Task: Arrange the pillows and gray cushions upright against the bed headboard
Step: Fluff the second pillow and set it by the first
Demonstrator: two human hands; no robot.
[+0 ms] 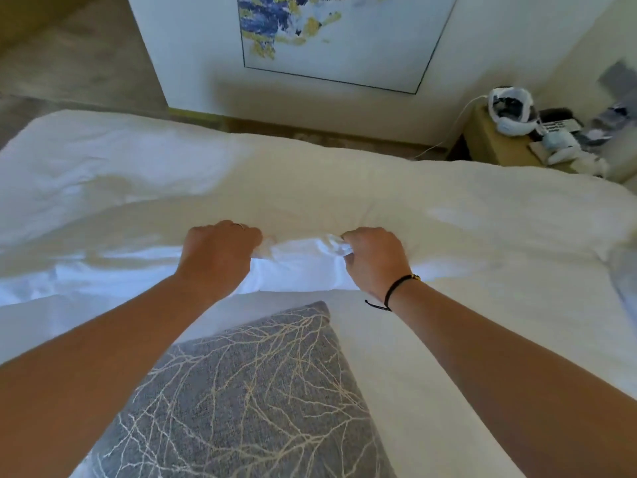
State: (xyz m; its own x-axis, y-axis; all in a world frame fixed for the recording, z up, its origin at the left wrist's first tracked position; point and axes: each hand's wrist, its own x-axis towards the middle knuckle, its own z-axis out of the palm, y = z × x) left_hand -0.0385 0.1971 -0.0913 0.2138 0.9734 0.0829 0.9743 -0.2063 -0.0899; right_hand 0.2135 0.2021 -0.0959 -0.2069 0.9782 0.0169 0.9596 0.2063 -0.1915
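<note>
A large white pillow lies across the head of the bed, its far edge near the wall. My left hand and my right hand each grip a bunch of its near edge, fingers curled into the fabric. A gray cushion with a pale branch pattern lies flat on the bed between my forearms, close to me. A second white pillow shows at the far left. Part of another gray item shows at the right edge.
A framed abstract painting hangs on the white wall panel behind the bed. To the right stands a wooden nightstand holding a white headset, a phone and small items.
</note>
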